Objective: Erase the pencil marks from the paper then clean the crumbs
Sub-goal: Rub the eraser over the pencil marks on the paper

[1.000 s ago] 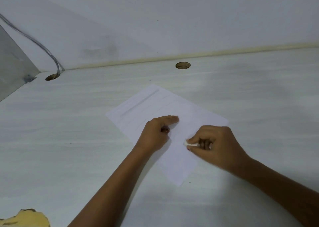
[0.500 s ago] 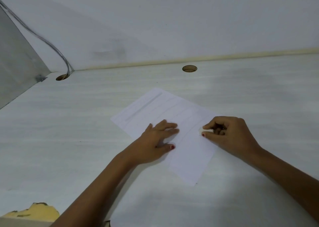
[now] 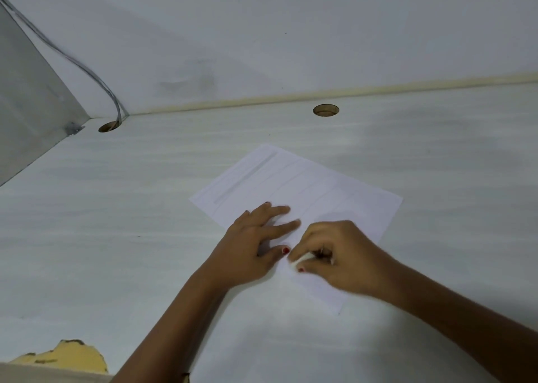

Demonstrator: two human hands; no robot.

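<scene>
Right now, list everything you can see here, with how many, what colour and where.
paper: one, white, flat on the middle of the desk, lying at an angle
pencil marks: several, faint grey, on the paper's far part
eraser: one, white, at the paper's near part
desk: one, whitish wood grain, under everything
cable holes: two, brown, near the desk's back edge, one central, one in the left corner
cable: count unclear, grey, running down into the corner hole
yellow patch: one, yellow, bottom left of view
left hand: one, fingers straight, pressing on the paper
right hand: one, pinching the eraser
</scene>
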